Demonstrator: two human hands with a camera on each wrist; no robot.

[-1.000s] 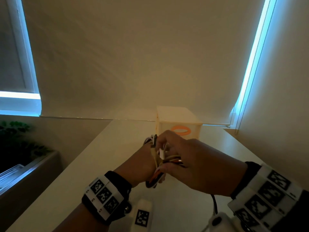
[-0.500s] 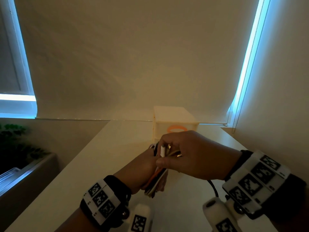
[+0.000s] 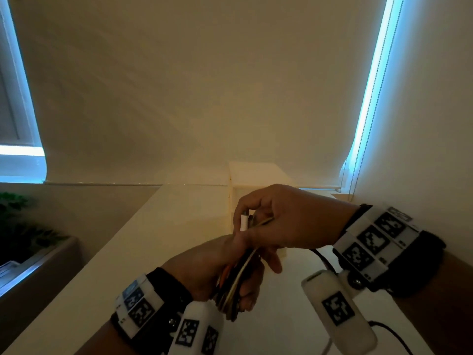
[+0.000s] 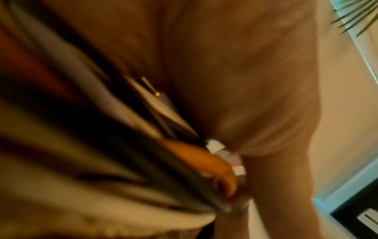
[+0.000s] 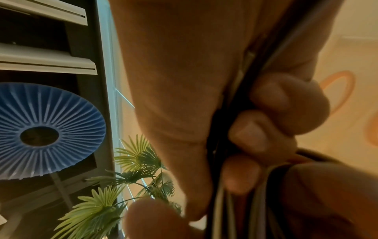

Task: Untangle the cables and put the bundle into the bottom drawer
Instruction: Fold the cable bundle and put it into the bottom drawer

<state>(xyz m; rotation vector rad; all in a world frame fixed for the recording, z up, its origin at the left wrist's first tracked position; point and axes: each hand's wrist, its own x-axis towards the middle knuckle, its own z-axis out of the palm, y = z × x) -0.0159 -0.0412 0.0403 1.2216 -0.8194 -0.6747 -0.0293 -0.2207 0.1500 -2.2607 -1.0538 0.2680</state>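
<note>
A looped bundle of cables (image 3: pixel 236 280), orange, black, white and yellow, is held between both hands above the white table (image 3: pixel 153 239). My left hand (image 3: pixel 230 272) grips its lower part, fingers curled round the strands. My right hand (image 3: pixel 266 226) pinches the upper part, with a white plug (image 3: pixel 244 222) sticking up by the forefinger. In the left wrist view the cable strands (image 4: pixel 143 153) fill the frame, blurred. The right wrist view shows my fingertips (image 5: pixel 272 122) curled over dark cables (image 5: pixel 241 80). The small white drawer unit (image 3: pixel 256 175) stands right behind the hands; its drawers are hidden.
A wall with a drawn blind (image 3: pixel 204 85) rises behind the table. A bead cord (image 3: pixel 363 103) hangs at the right. Left of the table sit a green plant (image 3: pixel 15 221) and a ledge. A black lead (image 3: pixel 322 260) trails under my right wrist.
Both hands have shifted slightly toward me and lower in view. My right hand has slid up the bundle, baring the white plug, and the loops now lie flatter in my left hand.
</note>
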